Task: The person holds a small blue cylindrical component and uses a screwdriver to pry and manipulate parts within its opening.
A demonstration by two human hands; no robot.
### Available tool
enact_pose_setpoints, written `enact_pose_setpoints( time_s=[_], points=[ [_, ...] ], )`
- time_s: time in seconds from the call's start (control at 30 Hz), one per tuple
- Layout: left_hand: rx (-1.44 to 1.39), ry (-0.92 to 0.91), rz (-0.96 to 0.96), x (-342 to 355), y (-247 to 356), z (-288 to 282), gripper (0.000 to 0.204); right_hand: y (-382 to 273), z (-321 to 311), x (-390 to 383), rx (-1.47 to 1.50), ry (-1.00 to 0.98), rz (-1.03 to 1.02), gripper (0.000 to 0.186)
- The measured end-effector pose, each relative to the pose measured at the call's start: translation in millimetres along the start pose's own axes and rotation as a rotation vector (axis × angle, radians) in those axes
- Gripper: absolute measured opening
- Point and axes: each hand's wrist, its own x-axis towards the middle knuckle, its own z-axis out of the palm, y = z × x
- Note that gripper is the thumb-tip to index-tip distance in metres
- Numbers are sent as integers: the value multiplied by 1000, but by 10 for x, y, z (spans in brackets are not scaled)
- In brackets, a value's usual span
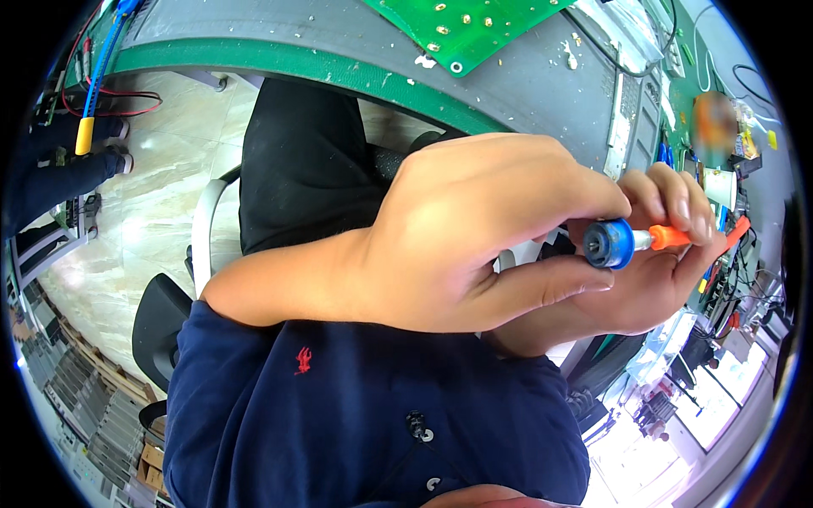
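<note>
In front of my chest, both hands meet at a small tool. My left hand (474, 229) reaches across, thumb and index finger closed around a blue round cap (622, 244) with a dark centre. A short silvery collar (644, 240) joins that cap to an orange handle (669, 236). My right hand (639, 296) is closed on the orange handle, whose far end sticks out beyond the fingers. The tool's exact kind does not show. Part of the right palm is hidden behind the left thumb and the cap.
A grey work surface with a green edge (339, 63) runs ahead of my knees. On it lies a green circuit board (461, 30), with white scraps scattered around. Cables and tools crowd the right side. A blue strap with a yellow end (85, 135) hangs at the left.
</note>
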Motion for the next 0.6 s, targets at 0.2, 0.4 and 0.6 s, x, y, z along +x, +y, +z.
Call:
enact_pose_setpoints(
  time_s=[0.2,0.4,0.6],
  points=[
    [-6,-20,95,49,-51,0,38,21,-44,15,-48,6,38,29],
    [31,-14,84,-45,-131,32,27,-33,123,25,365,119,195,37],
    [-88,-8,60,-121,-109,177,25,-148,56,-9,268,33,138,37]
  ],
)
